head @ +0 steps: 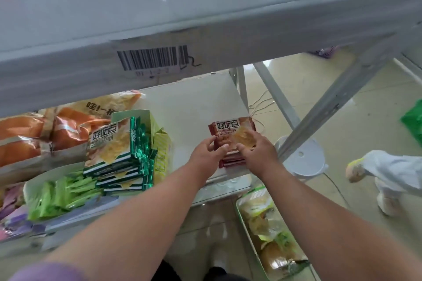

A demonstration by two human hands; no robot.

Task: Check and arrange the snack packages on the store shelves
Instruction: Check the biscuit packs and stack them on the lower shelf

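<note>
— While gripped from both sides, looks like what?
— Red snack packages (233, 131), a small stack; top face printed with bold dark characters on a white panel above a golden biscuit picture.
— Held how?
— Left hand (206, 151) pinching the stack's left edge, fingers curled round it; right hand (257, 151) curled over the lower right corner.
— Lying where?
— On the white shelf (194, 107), at three o'clock from the green snack packages (116, 150), well apart from them.
— Pointing which way?
— Printed top toward twelve o'clock, long axis running twelve to six, tilted slightly toward one.
</note>
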